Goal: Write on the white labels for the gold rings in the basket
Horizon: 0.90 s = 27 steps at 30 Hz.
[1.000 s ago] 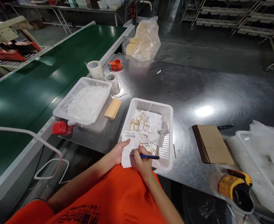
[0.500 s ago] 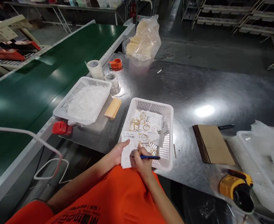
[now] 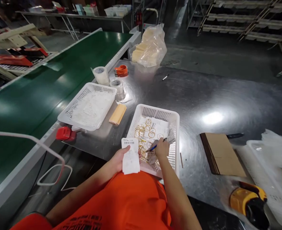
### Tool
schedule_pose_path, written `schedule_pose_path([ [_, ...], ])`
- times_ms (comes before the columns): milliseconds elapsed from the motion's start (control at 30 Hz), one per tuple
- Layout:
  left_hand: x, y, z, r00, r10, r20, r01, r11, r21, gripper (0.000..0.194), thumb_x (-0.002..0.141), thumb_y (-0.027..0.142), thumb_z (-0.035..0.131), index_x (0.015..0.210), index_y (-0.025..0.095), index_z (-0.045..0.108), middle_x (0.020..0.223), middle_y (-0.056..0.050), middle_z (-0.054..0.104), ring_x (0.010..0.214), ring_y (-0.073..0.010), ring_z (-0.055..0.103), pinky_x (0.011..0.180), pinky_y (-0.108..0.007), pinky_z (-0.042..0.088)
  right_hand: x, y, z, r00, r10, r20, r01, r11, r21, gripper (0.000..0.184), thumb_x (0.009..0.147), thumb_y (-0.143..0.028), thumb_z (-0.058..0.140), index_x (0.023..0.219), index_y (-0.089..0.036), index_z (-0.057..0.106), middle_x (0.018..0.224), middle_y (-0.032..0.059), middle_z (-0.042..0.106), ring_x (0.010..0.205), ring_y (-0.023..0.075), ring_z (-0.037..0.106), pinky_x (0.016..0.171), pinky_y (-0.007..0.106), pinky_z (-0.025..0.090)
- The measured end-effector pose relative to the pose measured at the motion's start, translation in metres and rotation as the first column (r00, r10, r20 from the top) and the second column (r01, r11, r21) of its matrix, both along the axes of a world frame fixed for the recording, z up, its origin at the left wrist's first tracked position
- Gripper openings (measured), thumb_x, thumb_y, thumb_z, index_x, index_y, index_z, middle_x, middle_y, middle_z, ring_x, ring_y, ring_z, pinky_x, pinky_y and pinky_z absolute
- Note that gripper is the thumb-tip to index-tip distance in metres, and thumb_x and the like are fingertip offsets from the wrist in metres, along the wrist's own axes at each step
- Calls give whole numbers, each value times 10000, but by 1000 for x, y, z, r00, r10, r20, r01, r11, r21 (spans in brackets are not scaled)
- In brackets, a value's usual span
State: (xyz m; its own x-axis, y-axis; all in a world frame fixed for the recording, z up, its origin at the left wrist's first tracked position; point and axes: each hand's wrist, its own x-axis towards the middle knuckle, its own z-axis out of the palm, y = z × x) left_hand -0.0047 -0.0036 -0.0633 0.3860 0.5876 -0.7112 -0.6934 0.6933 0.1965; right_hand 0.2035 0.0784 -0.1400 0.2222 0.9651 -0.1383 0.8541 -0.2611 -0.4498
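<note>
My left hand (image 3: 121, 157) is closed round a small stack of white paper slips (image 3: 130, 159), the top one printed with a barcode, in front of my body. Over the right side of a white perforated plastic basket (image 3: 176, 127), my right hand (image 3: 162, 149) grips a blue pen (image 3: 152, 149), its tip angled down to the left. Gold-coloured rings (image 3: 143, 129), many in small clear bags, lie in the basket beside and below that hand. A white printed sheet (image 3: 161, 126) lies among them.
Left of the basket stand a folded tan bundle (image 3: 117, 114), another white basket (image 3: 61, 118) of clear bags, tape rolls (image 3: 101, 76) and a red tape dispenser (image 3: 65, 133). A green conveyor (image 3: 59, 80) runs along the left. Cardboard (image 3: 223, 153) and a yellow dispenser (image 3: 243, 199) lie right.
My right hand has moved off the paper slips, up and right over the basket, still with the pen. The left hand keeps the slips. The view has shifted slightly.
</note>
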Motion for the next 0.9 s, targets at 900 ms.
schedule_pose_path([
  [900, 16, 9, 7, 982, -139, 129, 132, 989, 63, 531, 884, 423, 499, 1201, 1, 559, 886, -178, 708, 727, -245, 671, 772, -344, 475, -51, -109, 80, 582, 6, -813, 18, 1000, 20, 202, 701, -293, 620, 707, -215, 433, 592, -60, 491, 492, 104, 431, 470, 227, 378],
])
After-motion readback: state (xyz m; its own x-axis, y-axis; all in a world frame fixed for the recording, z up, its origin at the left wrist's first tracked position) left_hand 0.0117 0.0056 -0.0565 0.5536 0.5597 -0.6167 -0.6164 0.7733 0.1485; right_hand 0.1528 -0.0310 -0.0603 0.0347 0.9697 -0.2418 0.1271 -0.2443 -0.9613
